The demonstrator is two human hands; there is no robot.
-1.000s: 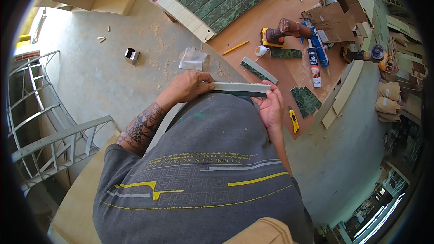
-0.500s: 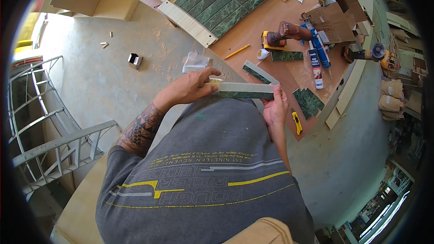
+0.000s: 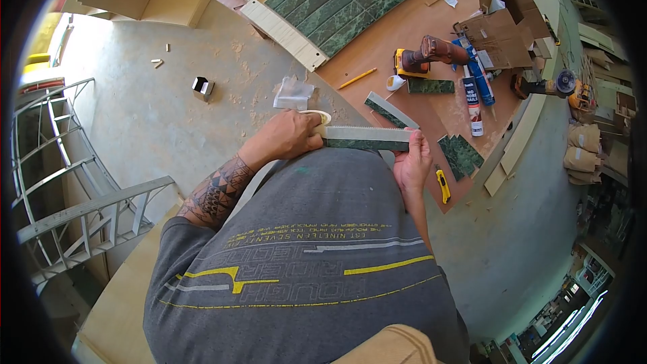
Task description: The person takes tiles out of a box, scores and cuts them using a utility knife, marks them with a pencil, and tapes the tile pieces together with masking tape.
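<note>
A narrow strip with a green marbled face and a pale toothed edge lies across my lap, level between my hands. Around its left end, the fingers of my left hand are closed. A cream-coloured curled band sticks up by those fingers; what it is made of is unclear. My right hand pinches the right end of the strip, thumb on top. Just beyond it, a second green strip with a pale edge rests on the brown board.
On the board are a pencil, drill, sealant tube, yellow knife, cut green tile and cardboard box. A large tiled panel lies beyond. A ladder stands left; a grinder is right.
The strip has tilted so that more of its green face shows. My left fingers lifted, then closed again, and the cream curled band has come into view beside them.
</note>
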